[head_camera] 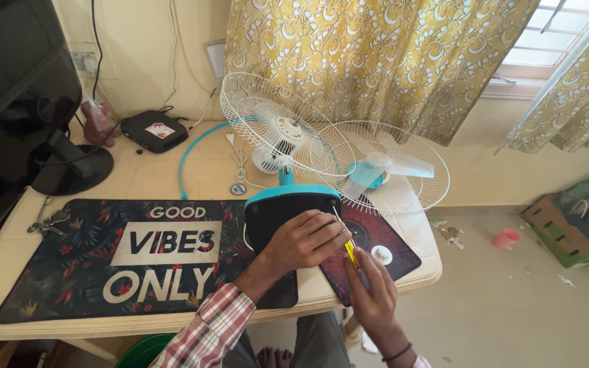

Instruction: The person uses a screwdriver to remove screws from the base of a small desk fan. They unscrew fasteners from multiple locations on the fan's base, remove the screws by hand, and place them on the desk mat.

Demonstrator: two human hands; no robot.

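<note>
Red, white and blue plaid sleeve on left arm, thin dark band around right wrist, bare hands

One view only, from a camera worn on the person's head. It looks steeply down and forward over the near edge of a cream table (pixel 8 272), close enough that both hands sit low in the middle of the frame. The far wall and yellow curtains (pixel 376 54) fill the top; bare floor (pixel 512 307) opens at the right.
</note>
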